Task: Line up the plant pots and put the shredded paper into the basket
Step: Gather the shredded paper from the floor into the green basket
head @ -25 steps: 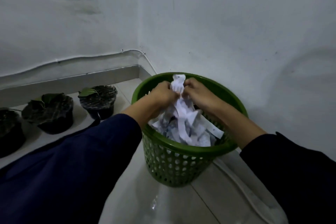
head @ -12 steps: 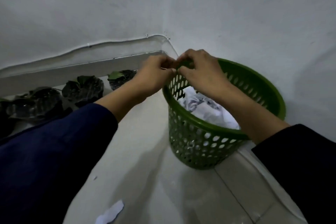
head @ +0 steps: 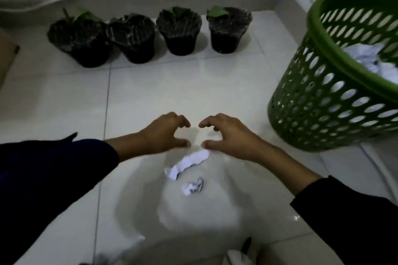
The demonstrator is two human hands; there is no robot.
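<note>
Several black plant pots stand in a row along the far wall, from the leftmost pot [head: 83, 41] to the rightmost pot [head: 228, 29]. The green perforated basket [head: 318, 97] stands at the right with shredded paper [head: 370, 58] inside. On the floor tiles lie a white paper strip [head: 187, 163] and a smaller crumpled scrap [head: 192, 186]. My left hand [head: 164, 133] and my right hand [head: 226, 133] hover just beyond the strip, fingers curled apart, holding nothing.
A white wall and a low grey skirting run behind the pots. A brown cardboard edge [head: 6, 56] shows at the far left. More paper bits [head: 137, 240] lie near the bottom edge, beside a dark object [head: 246, 245].
My hands have left the basket rim and dropped to the floor in front of it. The view has tilted down, bringing the row of pots and loose paper scraps into sight.
</note>
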